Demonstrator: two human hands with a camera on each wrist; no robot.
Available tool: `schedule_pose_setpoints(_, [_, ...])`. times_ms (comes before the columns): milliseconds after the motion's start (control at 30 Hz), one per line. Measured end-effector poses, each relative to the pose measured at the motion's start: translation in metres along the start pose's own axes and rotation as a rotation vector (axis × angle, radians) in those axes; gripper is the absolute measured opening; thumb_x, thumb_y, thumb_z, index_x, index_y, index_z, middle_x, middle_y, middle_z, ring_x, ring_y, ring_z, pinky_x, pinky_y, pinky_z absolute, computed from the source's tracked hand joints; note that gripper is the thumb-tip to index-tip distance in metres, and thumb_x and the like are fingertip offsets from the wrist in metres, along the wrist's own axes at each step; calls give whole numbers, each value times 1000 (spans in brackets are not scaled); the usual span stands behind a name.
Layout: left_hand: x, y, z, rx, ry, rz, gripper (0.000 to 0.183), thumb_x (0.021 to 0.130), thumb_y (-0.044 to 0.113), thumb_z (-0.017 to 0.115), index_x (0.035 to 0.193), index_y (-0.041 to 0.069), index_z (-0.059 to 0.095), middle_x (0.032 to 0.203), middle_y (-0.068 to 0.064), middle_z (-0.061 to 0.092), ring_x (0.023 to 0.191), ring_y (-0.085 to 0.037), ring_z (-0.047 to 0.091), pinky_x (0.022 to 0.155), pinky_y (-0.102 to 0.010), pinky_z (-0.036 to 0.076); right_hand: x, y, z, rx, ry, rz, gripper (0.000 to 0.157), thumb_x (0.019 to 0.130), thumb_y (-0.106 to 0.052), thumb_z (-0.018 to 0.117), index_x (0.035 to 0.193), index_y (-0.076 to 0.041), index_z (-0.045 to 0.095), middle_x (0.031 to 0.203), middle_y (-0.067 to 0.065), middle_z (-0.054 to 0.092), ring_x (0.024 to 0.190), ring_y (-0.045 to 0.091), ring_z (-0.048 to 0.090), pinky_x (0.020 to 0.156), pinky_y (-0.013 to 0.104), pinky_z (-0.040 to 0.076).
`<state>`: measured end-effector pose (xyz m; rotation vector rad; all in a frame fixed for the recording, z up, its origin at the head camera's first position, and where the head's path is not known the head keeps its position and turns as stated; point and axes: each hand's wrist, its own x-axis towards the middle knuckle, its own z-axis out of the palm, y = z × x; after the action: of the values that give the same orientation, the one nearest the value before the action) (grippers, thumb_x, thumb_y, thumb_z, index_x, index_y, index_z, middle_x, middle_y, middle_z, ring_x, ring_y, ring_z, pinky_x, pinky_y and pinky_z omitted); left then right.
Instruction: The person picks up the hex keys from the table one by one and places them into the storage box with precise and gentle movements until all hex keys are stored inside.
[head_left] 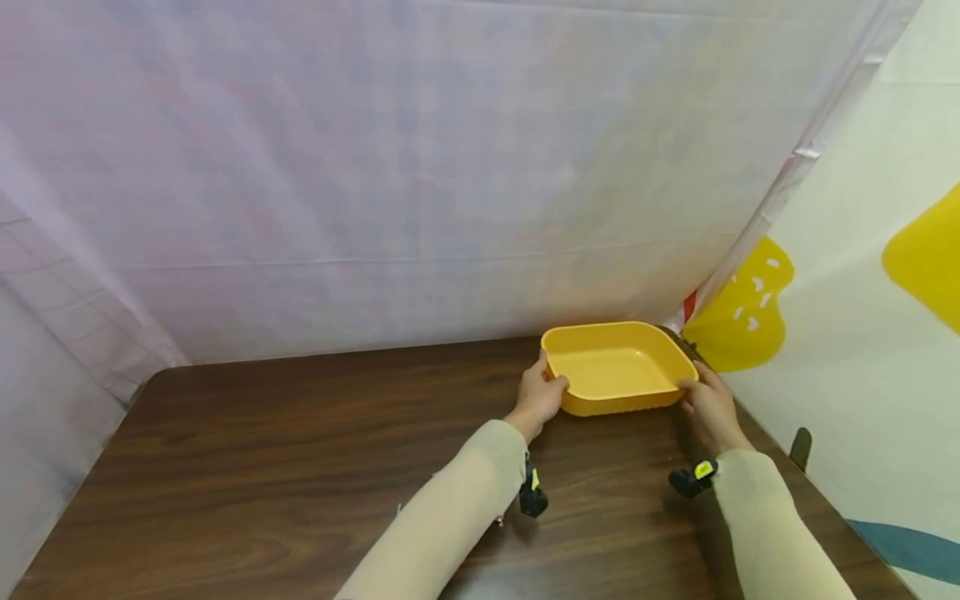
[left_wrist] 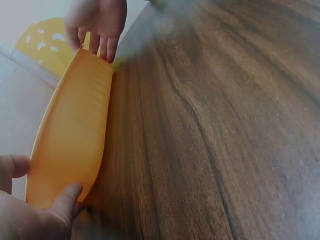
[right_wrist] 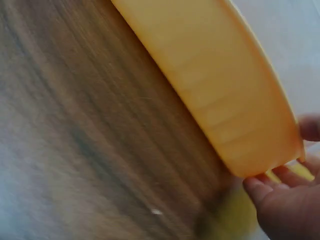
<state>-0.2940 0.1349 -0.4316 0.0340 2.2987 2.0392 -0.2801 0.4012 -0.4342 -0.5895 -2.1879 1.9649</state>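
- Yellow plastic tub with round corners (head_left: 618, 371) is at the back right corner of the brown wood-look bench (head_left: 262, 475), near a pale cloth wall (head_left: 420, 167).
- Its open top faces up.
- The left hand (head_left: 540, 393) grips the tub's left end.
- The right hand (head_left: 711, 408) grips its right end.
- 2 cream cloth sleeves (head_left: 453, 508) cover the arms, with 1 small black gadget (head_left: 533, 498) by each wrist.
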Motion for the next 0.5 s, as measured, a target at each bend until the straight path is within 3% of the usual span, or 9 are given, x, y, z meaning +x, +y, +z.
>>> schedule_pose_setpoints(100, [0,-2,-4,18,0,-7,75,88,7,60,158,10,33,157,-10,45,124,-14,55,99,-26,52,2,3,2,92,-66,37,70,105,-12,45,164,-21,9,159,-1,28,95,-7,46,79,8,45])
schedule_pose_setpoints(233, [0,-5,-11,21,7,0,75,87,8,60,157,10,34,157,-10,46,122,-15,56,99,-26,52,1,8,5,51,-112,41,65,108,-22,39,164,-24,6,170,2,15,115,-6,46,89,8,46])
schedule_pose_setpoints(333, [-1,-7,-17,22,6,6,74,88,9,59,158,11,33,154,-12,50,114,-15,57,91,-22,51,-2,9,8,22,-144,21,64,109,-25,38,164,-24,4,171,6,9,127,-2,43,93,10,46])
schedule_pose_setpoints(500, [-2,-9,-31,37,-3,12,73,89,10,56,158,11,32,150,-18,53,99,-15,58,74,-15,47,-8,8,16,14,-156,4,66,108,-22,42,164,-21,8,172,9,8,116,-5,48,88,8,49])
